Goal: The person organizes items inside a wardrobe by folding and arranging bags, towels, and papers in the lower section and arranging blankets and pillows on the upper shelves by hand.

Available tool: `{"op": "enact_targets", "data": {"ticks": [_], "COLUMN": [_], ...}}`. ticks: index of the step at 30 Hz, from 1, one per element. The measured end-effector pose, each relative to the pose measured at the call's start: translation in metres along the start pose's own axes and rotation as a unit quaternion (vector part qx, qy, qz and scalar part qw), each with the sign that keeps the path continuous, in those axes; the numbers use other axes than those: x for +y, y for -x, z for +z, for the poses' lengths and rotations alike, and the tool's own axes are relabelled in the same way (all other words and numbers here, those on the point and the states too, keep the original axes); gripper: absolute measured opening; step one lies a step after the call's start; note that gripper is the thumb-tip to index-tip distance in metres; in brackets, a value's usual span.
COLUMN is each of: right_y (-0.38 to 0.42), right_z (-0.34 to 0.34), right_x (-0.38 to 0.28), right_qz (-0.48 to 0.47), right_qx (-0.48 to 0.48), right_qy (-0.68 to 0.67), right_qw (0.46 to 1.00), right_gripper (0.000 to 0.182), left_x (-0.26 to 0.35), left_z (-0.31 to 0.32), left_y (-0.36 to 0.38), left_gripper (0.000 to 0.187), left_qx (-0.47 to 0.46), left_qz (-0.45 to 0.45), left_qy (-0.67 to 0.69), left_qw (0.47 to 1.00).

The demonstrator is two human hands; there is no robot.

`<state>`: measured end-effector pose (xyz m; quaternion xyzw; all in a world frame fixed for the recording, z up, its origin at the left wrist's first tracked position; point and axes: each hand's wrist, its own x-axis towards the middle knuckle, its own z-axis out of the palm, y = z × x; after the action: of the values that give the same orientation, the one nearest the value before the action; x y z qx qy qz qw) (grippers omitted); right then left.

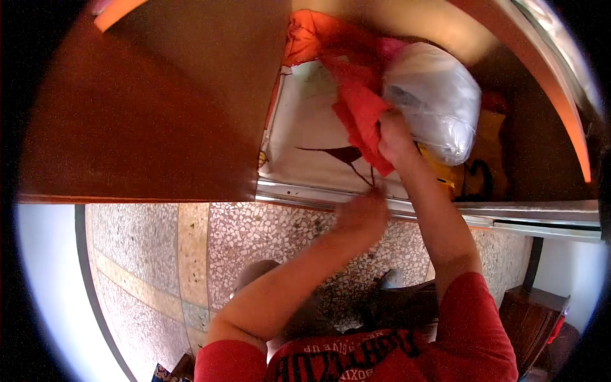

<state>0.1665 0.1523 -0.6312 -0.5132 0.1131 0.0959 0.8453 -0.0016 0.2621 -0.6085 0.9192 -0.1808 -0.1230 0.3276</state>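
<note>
Inside a wooden cabinet, my right hand [396, 137] is closed on a red cloth [363, 118], which hangs from its fingers over a whitish patterned surface [305, 121]. My left hand [364, 213] is lower, in front of the metal sliding track, blurred near a thin dark strap [347, 155]; its fingers are too smeared to tell what they hold. A clear plastic bag with whitish contents [436, 102] lies just right of my right hand. Orange cloth [305, 35] is bunched behind, at the back left of the compartment.
A brown wooden panel [146, 127] fills the left side. The metal track [541, 213] runs along the compartment's front edge. Something yellow [445, 167] lies under the plastic bag, beside a black curved item [484, 177]. Speckled floor [254, 232] shows below, with dark wooden furniture [531, 325] at lower right.
</note>
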Motion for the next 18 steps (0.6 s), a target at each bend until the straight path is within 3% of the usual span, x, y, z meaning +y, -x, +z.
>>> {"op": "enact_targets", "data": {"ticks": [1, 2, 3, 4, 5, 6, 8, 9, 11, 12, 14, 16, 18], "right_y": [0.016, 0.035, 0.054, 0.074, 0.095, 0.108, 0.095, 0.096, 0.1, 0.096, 0.081, 0.076, 0.061], "right_z": [0.004, 0.011, 0.034, 0.064, 0.084, 0.098, 0.081, 0.081, 0.079, 0.073, 0.057, 0.053, 0.038], "right_x": [-0.011, -0.023, -0.026, -0.027, -0.035, -0.039, 0.0, -0.003, -0.011, -0.008, 0.003, -0.015, -0.019], "right_qz": [-0.006, -0.014, 0.008, 0.031, 0.043, 0.059, -0.114, -0.117, -0.047, -0.05, 0.016, 0.054, 0.094], "right_qx": [-0.162, -0.319, -0.211, -0.095, -0.069, -0.042, -0.113, -0.104, -0.241, -0.237, -0.353, -0.294, -0.23], "right_qy": [-0.029, -0.056, 0.036, 0.124, 0.194, 0.262, 0.42, 0.418, 0.411, 0.409, 0.304, 0.274, 0.242], "right_qw": [0.986, 0.946, 0.977, 0.987, 0.978, 0.962, 0.893, 0.895, 0.878, 0.88, 0.885, 0.914, 0.938], "right_gripper": [0.036, 0.035, 0.035, 0.036, 0.038, 0.04, 0.042, 0.042, 0.041, 0.041, 0.038, 0.033, 0.03], "left_x": [-0.016, -0.035, -0.05, -0.044, -0.037, -0.042, -0.056, -0.061, -0.072, -0.082, -0.097, -0.089, -0.077], "left_z": [-0.018, -0.027, -0.035, -0.055, -0.075, -0.078, -0.078, -0.078, -0.076, -0.073, -0.069, -0.074, -0.079], "left_y": [-0.015, -0.031, -0.041, -0.039, -0.035, -0.035, -0.034, -0.034, -0.033, -0.031, -0.03, -0.031, -0.028], "left_gripper": [0.039, 0.038, 0.037, 0.036, 0.034, 0.034, 0.033, 0.033, 0.034, 0.034, 0.036, 0.039, 0.044], "left_qx": [0.085, 0.143, 0.189, 0.175, 0.15, 0.137, 0.148, 0.139, 0.211, 0.206, 0.243, 0.26, 0.315], "left_qz": [-0.029, -0.073, -0.114, -0.166, -0.217, -0.215, -0.133, -0.132, -0.159, -0.158, -0.177, -0.188, -0.184], "left_qy": [0.086, 0.283, 0.466, 0.627, 0.76, 0.758, 0.816, 0.815, 0.791, 0.79, 0.762, 0.752, 0.678], "left_qw": [0.992, 0.946, 0.857, 0.741, 0.594, 0.6, 0.542, 0.547, 0.552, 0.555, 0.573, 0.575, 0.638]}}
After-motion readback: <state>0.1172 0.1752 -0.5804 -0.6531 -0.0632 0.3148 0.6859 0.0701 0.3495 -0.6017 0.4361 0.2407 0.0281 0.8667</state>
